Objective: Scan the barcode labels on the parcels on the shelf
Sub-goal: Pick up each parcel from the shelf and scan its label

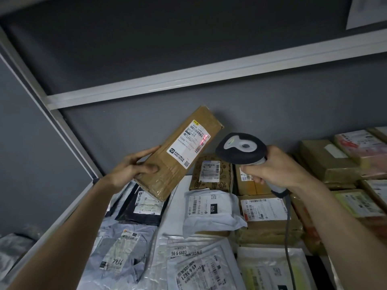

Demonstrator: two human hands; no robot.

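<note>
My left hand grips the lower end of a long brown cardboard parcel and holds it tilted above the shelf. Its white barcode label faces me, and a red scan light falls on the label's upper right barcode. My right hand grips the handle of a grey-and-white barcode scanner, whose head points left at the label from a short distance. The scanner's cable hangs down along my right forearm.
Several labelled parcels cover the shelf: a white bag marked 010, a patterned brown box, dark and grey bags at left, cardboard boxes stacked at right. A white shelf rail runs overhead, a frame post at left.
</note>
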